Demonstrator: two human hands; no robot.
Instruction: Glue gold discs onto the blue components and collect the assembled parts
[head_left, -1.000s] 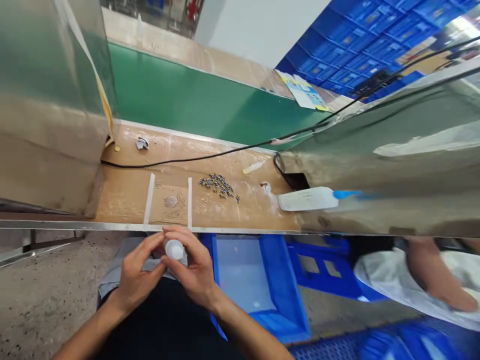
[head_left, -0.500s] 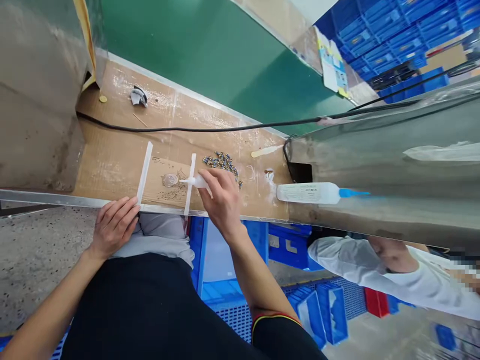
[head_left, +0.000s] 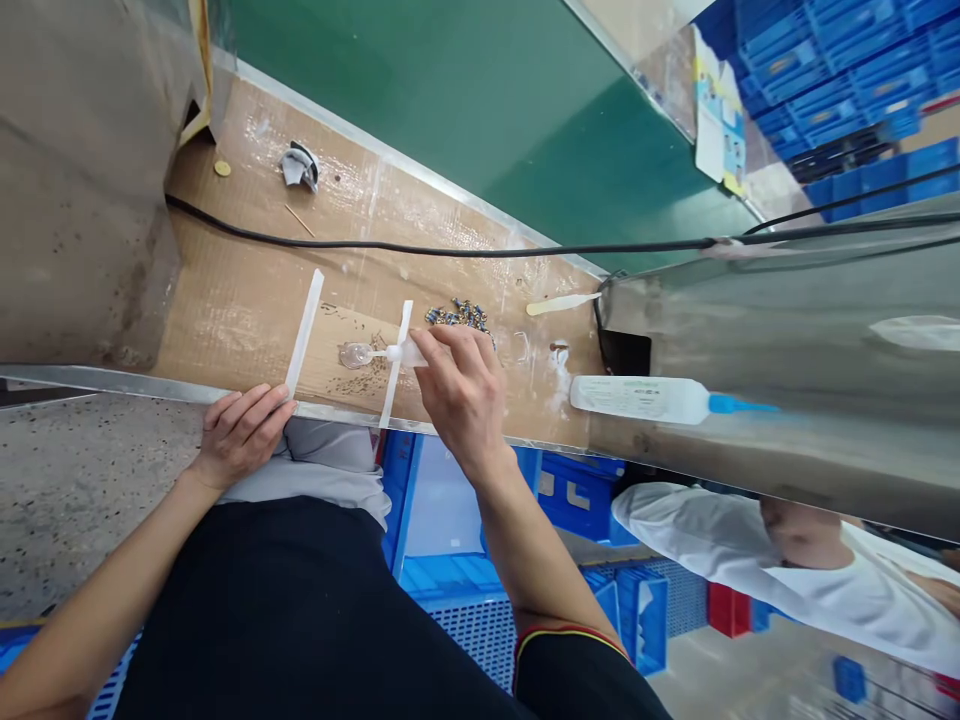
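Note:
My right hand [head_left: 465, 395] pinches a small white squeeze bottle [head_left: 409, 352], holding it nearly level with its thin nozzle pointing left. The nozzle tip is at the right edge of a clear, glossy blob [head_left: 355, 355] on the cardboard; I cannot tell whether they touch. Dark specks and tiny thin pieces lie around the blob, between two white tape strips [head_left: 306, 333]. A pile of small blue and brass-coloured metal parts [head_left: 463, 314] sits just behind my right hand, which partly hides it. My left hand [head_left: 244, 432] rests with fingers stretched over the bench's front edge, beside the left strip.
A large white bottle [head_left: 641, 398] with a blue nozzle lies at the right. A black cable [head_left: 450, 252] crosses behind the workspace. Farther back are a crumpled grey-black scrap [head_left: 300, 166] and a thin stick [head_left: 300, 220]. Blue crates [head_left: 577, 495] stand below; a person in white [head_left: 697, 525] is at right.
The whole view has shifted and tilted slightly. My right hand and the small bottle have moved a little left relative to the right tape strip. My left hand stays at the bench edge.

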